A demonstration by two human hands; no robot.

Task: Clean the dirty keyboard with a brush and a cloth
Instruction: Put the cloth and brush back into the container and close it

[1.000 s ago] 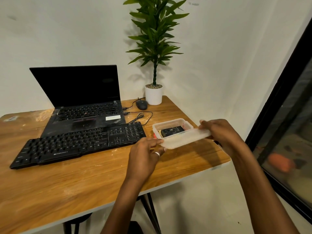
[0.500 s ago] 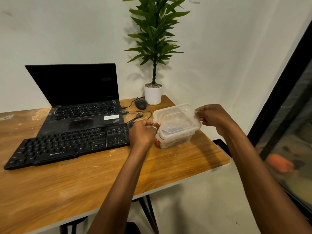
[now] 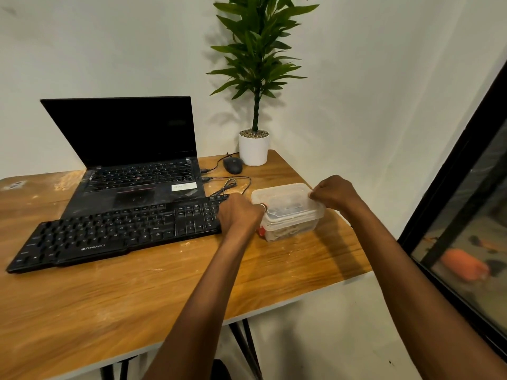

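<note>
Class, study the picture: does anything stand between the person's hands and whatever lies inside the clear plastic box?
Yes. The clear lid sits on the box, covering its contents. The left hand and right hand grip the lid at opposite ends. What lies inside is too blurred to name.

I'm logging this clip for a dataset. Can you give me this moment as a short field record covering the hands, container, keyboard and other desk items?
left hand: grips the left end of the plastic container
right hand: pinches the container's right rim
container: clear, lid on, standing on the table right of the keyboard; contents unclear
keyboard: black, flat, in front of the laptop
laptop: open, screen dark
far corner: mouse, potted plant
cleaning: not begun; no brush or cloth out
</note>
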